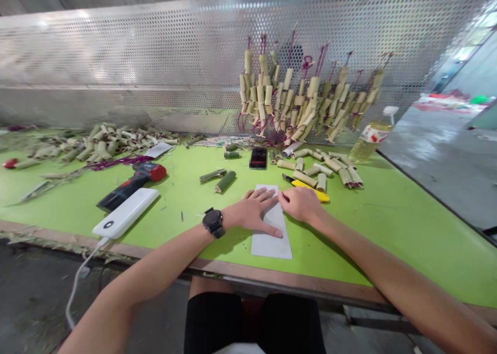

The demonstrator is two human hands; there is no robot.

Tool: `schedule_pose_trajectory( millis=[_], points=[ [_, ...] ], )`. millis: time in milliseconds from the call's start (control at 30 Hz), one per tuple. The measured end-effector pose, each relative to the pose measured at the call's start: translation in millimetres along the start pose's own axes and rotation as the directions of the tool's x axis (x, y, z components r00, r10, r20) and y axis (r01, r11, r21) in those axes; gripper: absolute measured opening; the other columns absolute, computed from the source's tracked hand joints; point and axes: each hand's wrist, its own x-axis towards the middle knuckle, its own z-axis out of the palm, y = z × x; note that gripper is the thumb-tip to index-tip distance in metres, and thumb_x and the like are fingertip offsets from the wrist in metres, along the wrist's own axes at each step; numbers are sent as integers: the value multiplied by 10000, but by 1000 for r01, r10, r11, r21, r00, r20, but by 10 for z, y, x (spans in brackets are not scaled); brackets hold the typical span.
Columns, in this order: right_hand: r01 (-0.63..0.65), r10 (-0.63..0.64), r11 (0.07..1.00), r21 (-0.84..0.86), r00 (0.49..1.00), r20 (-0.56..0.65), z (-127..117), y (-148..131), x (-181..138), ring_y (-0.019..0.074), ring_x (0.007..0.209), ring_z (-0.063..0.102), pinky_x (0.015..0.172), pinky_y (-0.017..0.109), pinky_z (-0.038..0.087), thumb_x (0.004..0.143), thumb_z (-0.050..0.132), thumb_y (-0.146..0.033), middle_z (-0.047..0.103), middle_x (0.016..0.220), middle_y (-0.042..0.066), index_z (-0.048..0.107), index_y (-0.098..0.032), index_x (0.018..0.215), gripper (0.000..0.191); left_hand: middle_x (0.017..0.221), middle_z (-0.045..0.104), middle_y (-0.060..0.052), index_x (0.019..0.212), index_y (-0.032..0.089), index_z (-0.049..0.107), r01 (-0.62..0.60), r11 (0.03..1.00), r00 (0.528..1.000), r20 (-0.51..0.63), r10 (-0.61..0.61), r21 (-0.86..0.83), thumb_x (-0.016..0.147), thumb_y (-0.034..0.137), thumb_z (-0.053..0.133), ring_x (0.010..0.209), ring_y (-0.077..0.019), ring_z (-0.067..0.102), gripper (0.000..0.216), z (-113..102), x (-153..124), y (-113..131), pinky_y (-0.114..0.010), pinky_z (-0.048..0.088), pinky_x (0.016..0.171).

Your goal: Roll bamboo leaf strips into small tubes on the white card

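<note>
A folded-looking white sheet of paper (272,245) lies lengthwise on the green tabletop in front of me. My left hand (254,210), with a black watch (213,222) on its wrist, presses on the paper with fingers spread. At the paper's upper right edge my right hand (301,204) is closed, thumb and fingers together; what it grips, if anything, is hidden. A yellow utility knife (320,194) lies just beyond the right hand, partly covered by it. Short green bamboo pieces (225,181) rest beyond my left hand.
To the left lie a cordless drill (134,186) and a white power bank (126,214) with a cable. Cut bamboo tubes (104,142) are heaped behind them. Strung bamboo pieces (267,92) hang on the perforated metal panel (155,59). An oil bottle (370,136) stands at the right edge.
</note>
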Motion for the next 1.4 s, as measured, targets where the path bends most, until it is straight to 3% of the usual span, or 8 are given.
schedule_pose_trajectory(
  millis=[200, 400, 600, 800, 1000, 1233, 1400],
  points=[
    [197, -198, 975, 102, 980, -5, 15, -116, -83, 149, 638, 586, 600, 312, 291, 1027, 453, -310, 764, 766, 57, 766, -190, 737, 443, 1763, 116, -63, 1675, 281, 290, -11, 1000, 1000, -8, 11, 9, 724, 1008, 547, 1625, -411, 36, 1224, 2, -4, -11, -573, 44, 1306],
    [8, -7, 1000, -16, 1000, 26, -27, 22, 19, 161, 602, 563, 575, 324, 241, 1051, 396, -361, 734, 696, 84, 745, -179, 673, 546, 1768, 61, -60, 1705, 301, 138, -2, 1000, 1000, 3, 2, 6, 723, 1027, 508, 1621, -428, 12, 1276, 5, -6, -12, -602, 49, 1294],
    [144, -144, 990, -10, 989, -12, -23, -39, -46, 163, 668, 596, 595, 315, 249, 1027, 436, -303, 743, 738, 76, 771, -174, 746, 456, 1765, 126, -48, 1691, 304, 218, -45, 999, 999, 11, 45, 9, 705, 1006, 573, 1618, -422, 65, 1261, -24, -14, -15, -613, 54, 1294],
    [10, -10, 1000, -17, 1000, 20, -21, 24, 8, 169, 620, 577, 579, 325, 236, 1049, 401, -369, 734, 695, 83, 742, -186, 667, 544, 1767, 97, -59, 1702, 296, 158, -28, 1000, 999, 23, 28, 5, 718, 1018, 536, 1623, -410, 39, 1278, -19, -13, -6, -619, 25, 1293],
    [108, -107, 993, 51, 994, -8, 6, -55, -60, 150, 605, 564, 575, 315, 246, 1035, 420, -330, 729, 705, 66, 735, -184, 698, 484, 1765, 118, -41, 1690, 322, 215, -51, 999, 999, 4, 51, 7, 725, 1002, 558, 1619, -422, 67, 1229, -29, -27, -5, -619, 49, 1293],
    [-1, 2, 998, 57, 1000, -28, 33, 14, -10, 153, 562, 523, 561, 313, 236, 1028, 417, -391, 682, 610, 54, 661, -195, 597, 532, 1765, 94, -55, 1702, 313, 154, -36, 999, 999, 5, 36, 0, 721, 1014, 539, 1623, -416, 44, 1266, -5, -20, -17, -619, 34, 1291],
    [118, -114, 987, 109, 993, -38, 44, -81, -76, 138, 564, 531, 562, 305, 236, 1015, 429, -361, 721, 676, 51, 687, -192, 660, 470, 1763, 67, -102, 1696, 266, 208, -30, 999, 999, -35, 31, 21, 729, 1014, 529, 1626, -403, 53, 1264, 26, -7, -10, -580, 58, 1300]
  ],
)
